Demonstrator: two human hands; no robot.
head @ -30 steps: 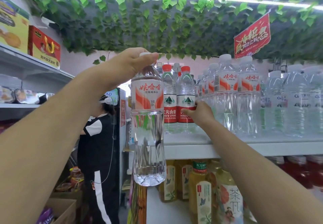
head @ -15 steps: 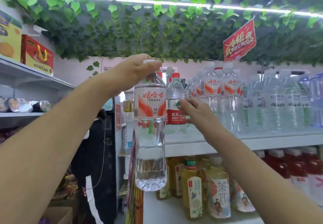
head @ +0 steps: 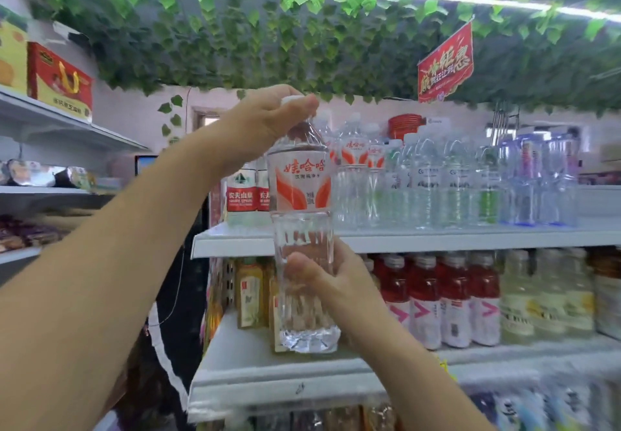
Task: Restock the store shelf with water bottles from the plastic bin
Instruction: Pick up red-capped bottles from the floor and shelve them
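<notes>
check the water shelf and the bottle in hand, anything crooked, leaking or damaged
Nothing stands out. The water bottle hangs upright and capped, with the left hand over its cap and the right hand around its lower body, and shows no leak. The shelved bottles stand upright in rows on the top shelf. Blur hides fine dents.

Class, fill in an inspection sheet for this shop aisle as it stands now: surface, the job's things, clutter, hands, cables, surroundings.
Surface: white top shelf, stocked along its length with water bottles; edge free.
Job's things: held water bottle, upright, in front of the shelf, not yet placed; matching orange-label bottles stand behind it. Plastic bin not in view.
Clutter: nothing seen.
Hands: left hand grips the cap from above; right hand wraps the lower body.
Cables: thin white wire hanging at left.
Surroundings: leaf garland overhead, red hanging sign, red drinks on the shelf below.
</notes>
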